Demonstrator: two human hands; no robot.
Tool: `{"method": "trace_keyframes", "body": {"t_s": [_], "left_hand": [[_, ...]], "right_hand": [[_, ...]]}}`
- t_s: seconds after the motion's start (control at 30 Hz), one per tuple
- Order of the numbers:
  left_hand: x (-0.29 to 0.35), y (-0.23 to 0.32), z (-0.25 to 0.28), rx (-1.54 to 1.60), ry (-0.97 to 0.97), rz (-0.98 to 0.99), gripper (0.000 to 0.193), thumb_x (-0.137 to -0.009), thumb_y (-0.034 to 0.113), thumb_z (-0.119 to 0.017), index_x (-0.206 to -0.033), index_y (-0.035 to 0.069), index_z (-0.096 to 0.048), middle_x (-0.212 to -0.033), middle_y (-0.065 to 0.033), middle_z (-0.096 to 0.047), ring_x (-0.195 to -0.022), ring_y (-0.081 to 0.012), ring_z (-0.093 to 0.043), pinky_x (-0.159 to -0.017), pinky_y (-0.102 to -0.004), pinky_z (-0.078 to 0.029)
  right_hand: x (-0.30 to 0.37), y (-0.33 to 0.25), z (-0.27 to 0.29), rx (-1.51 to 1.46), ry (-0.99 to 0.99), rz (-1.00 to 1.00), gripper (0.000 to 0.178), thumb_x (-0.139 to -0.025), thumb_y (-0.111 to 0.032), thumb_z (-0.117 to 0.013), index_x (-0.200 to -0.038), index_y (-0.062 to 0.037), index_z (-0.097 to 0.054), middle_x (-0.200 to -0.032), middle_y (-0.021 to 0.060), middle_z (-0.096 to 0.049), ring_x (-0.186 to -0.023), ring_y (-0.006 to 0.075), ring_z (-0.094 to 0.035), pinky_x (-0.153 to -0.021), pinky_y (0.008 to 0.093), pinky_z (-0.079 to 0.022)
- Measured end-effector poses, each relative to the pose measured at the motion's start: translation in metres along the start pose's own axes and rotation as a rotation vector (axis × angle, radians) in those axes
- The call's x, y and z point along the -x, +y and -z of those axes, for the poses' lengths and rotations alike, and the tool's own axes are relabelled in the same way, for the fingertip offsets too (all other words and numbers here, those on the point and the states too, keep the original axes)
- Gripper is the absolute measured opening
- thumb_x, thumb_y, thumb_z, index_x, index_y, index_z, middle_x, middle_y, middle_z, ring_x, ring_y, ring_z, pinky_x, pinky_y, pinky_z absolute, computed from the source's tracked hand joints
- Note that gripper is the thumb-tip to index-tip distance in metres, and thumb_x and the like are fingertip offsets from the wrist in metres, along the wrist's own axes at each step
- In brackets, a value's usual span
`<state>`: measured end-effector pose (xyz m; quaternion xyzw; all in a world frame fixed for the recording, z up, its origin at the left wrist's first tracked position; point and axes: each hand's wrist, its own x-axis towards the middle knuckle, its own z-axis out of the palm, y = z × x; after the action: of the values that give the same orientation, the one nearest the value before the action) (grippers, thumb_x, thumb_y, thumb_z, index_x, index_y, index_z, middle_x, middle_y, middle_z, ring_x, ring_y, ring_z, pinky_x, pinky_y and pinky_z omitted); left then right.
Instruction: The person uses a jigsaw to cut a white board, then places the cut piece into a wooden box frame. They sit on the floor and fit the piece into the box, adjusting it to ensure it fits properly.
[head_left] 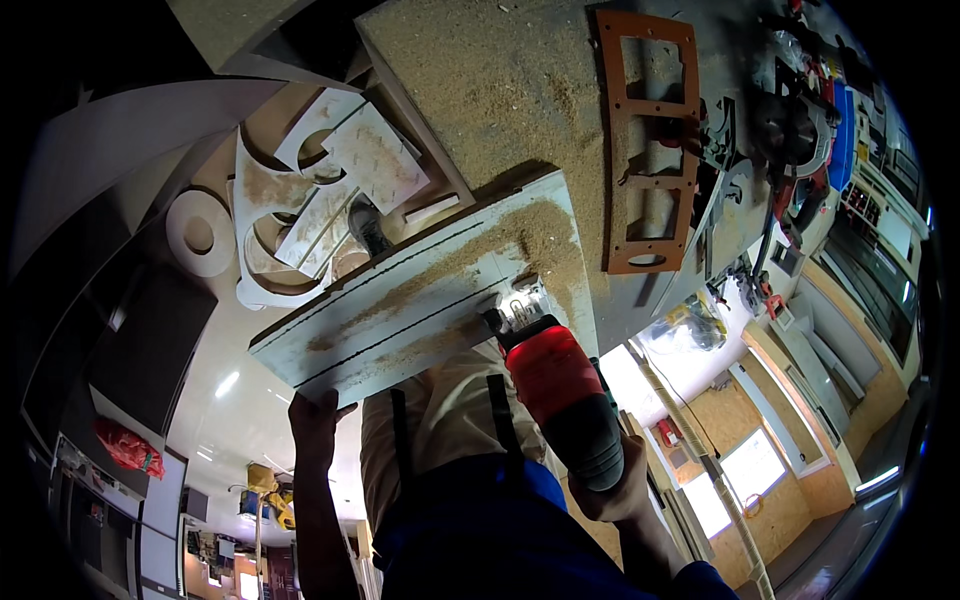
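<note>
Two hands were at work on a white board [390,325], which lay slantwise over the edge of the sawdust-strewn counter [622,305] and jutted toward the person's legs [445,405]; the left hand [318,412] held the board's near left corner, its fingers partly hidden by the edge; the right hand [612,490] was closed round the rear of a red-and-black power saw [550,375], whose lit metal front stood toward the board's right end; two dark lines ran lengthwise along the board; an orange-brown panel [655,107] with rectangular openings lay on the counter to the right; white offcuts [375,155], a ring [182,212] and a dark shoe [368,225] showed to the left.
</note>
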<state>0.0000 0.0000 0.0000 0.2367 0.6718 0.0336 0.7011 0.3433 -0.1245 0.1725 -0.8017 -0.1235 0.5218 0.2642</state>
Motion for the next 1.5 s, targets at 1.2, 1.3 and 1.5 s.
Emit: {"method": "trace_keyframes", "body": {"t_s": [1.2,1.3,1.5], "left_hand": [[0.003,0.008,-0.005,0.016,0.032,0.010,0.037,-0.092,0.000,-0.053,-0.129,-0.002,-0.048,-0.118,-0.0134,-0.058,-0.103,-0.0235,-0.062,-0.084,-0.0425,-0.060],[0.003,0.007,-0.005,0.023,0.032,0.007,0.037,-0.092,-0.001,-0.053,-0.129,-0.002,-0.047,-0.118,-0.0134,-0.057,-0.103,-0.0235,-0.062,-0.084,-0.0425,-0.060],[0.003,0.007,-0.003,-0.002,0.017,0.004,0.040,-0.092,0.005,-0.055,-0.130,-0.002,-0.046,-0.119,-0.0134,-0.057,-0.103,-0.0243,-0.062,-0.083,-0.0422,-0.059]], "right_hand": [[-0.001,-0.004,0.003,-0.011,-0.068,0.015,0.018,-0.067,-0.001,-0.061,-0.083,0.0032,-0.057,-0.062,0.0043,-0.059,-0.055,0.0106,-0.058,-0.053,0.0248,-0.046],[-0.002,-0.005,0.003,-0.010,-0.063,0.013,0.018,-0.067,-0.001,-0.061,-0.084,0.0035,-0.057,-0.062,0.0045,-0.059,-0.055,0.0107,-0.058,-0.053,0.0251,-0.046],[-0.002,-0.005,0.004,0.001,-0.080,-0.004,0.024,-0.067,-0.002,-0.063,-0.090,0.0031,-0.059,-0.065,0.0063,-0.062,-0.058,0.0135,-0.061,-0.057,0.0263,-0.049]]}}
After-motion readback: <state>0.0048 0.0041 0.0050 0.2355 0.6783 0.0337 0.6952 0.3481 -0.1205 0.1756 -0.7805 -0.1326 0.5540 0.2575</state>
